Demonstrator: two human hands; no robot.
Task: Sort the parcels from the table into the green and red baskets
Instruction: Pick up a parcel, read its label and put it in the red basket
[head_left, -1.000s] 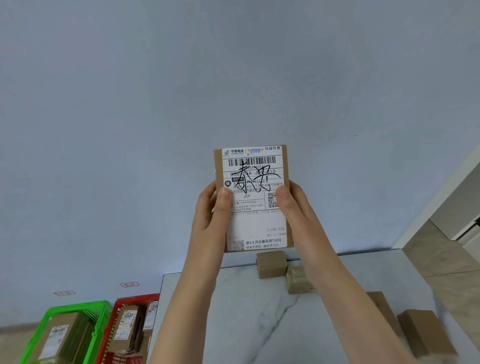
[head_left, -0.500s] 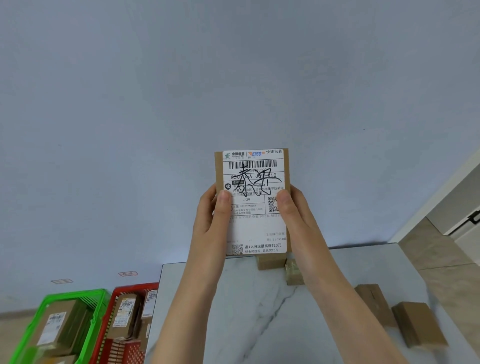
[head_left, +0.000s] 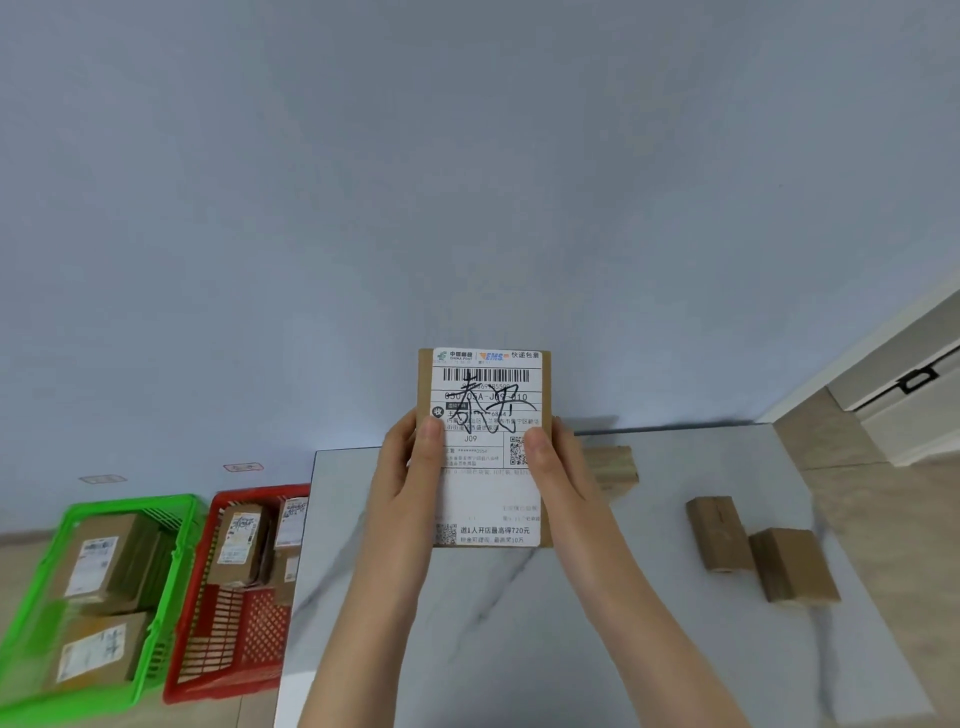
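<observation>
Gripping a flat brown cardboard parcel (head_left: 485, 499) by its two long sides, the left hand (head_left: 410, 467) and right hand (head_left: 561, 473) hold it upright above the white marble worktop (head_left: 519, 649). Both thumbs press on its white shipping label, which faces the camera.

On the floor at the near left sits a green plastic basket (head_left: 130, 501) with at least two labelled brown boxes inside. Just right of it, beside the worktop's left edge, a red plastic basket (head_left: 234, 649) holds several more labelled boxes, gathered at its far end.

Sorting looks well under way but unfinished. The held parcel has gone to neither basket. Two loose brown cardboard boxes (head_left: 792, 566) wait close together on the right of the worktop, and a far brown box (head_left: 610, 467) sits partly hidden behind the right hand. A pale blue wall rises beyond.
</observation>
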